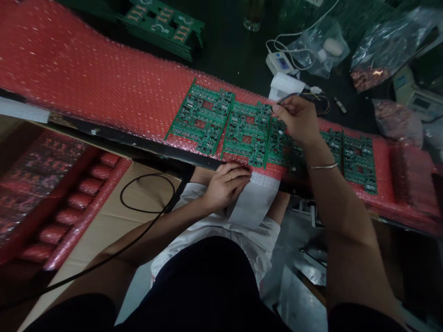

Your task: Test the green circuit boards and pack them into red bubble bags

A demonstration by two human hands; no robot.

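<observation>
Several green circuit boards [202, 115] lie in a row on red bubble wrap [114, 87]. My right hand [299, 117] is over the row, thumb and fingers pinched at the upper right corner of another circuit board [247, 131]. Thin coloured wires [285, 97] run to its fingertips; their small dark end is partly hidden. At the bench's front edge, my left hand [228, 184] is closed, fingers together at the left side of a white label sheet [256, 203]. That sheet hangs over my lap, with rows of small labels along its top.
A stack of boards [162, 25] stands at the back. Behind my right hand are a small white meter [279, 62], a paper roll [287, 84] and plastic bags [391, 50]. A black cable [148, 212] loops over cardboard at left, beside a red-wrapped box of boards [38, 184].
</observation>
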